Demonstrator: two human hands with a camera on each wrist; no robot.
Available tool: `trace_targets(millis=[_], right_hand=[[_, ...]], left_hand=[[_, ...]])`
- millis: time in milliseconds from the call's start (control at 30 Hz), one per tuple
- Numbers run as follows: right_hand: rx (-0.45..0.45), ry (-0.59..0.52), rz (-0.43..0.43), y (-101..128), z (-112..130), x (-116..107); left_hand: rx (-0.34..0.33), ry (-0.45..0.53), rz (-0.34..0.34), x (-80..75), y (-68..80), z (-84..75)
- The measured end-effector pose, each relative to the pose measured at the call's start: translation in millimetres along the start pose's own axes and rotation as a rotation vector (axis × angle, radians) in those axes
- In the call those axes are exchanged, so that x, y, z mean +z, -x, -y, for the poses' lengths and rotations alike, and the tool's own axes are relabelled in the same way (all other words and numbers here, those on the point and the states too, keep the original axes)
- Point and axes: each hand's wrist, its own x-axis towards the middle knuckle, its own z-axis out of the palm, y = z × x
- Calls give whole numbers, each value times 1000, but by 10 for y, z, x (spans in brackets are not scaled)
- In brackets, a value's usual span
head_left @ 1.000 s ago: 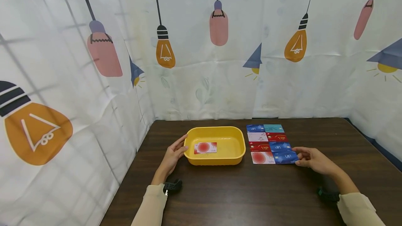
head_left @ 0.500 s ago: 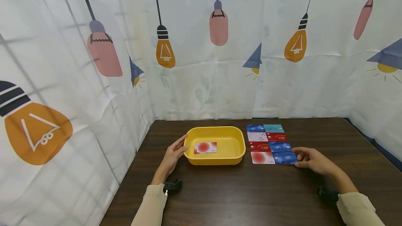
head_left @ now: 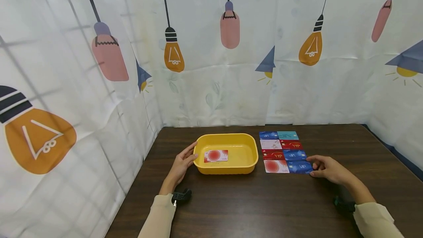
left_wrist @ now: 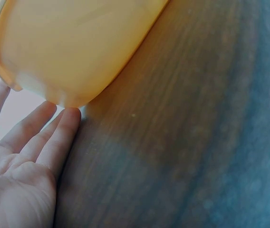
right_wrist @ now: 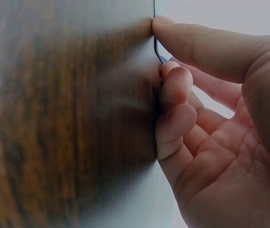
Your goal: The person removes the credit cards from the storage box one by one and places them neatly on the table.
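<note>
With the left hand (head_left: 181, 164) resting straight-fingered against the yellow tray (head_left: 246, 164), the right hand (head_left: 327, 169) pinches the near blue card (head_left: 300, 166) right of the tray, seemingly picking it up; next comes a clean lift.

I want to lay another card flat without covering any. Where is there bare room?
Bare table lies in front of the yellow tray, between the two sleeves, and right of the right hand. The tray floor right of its one card is free. It is crowded at the card grid, tight against the tray.
</note>
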Motion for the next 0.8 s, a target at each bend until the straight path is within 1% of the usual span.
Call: trace_targets(millis=[467, 700, 800], right_hand=[[-9, 4, -16, -2, 24, 5], [-5, 18, -19, -12, 24, 2], [-2, 19, -21, -14, 22, 4]], left_hand=[[23, -15, -2, -3, -7, 25], [4, -4, -8, 0, -2, 16], [8, -5, -6, -1, -5, 20]])
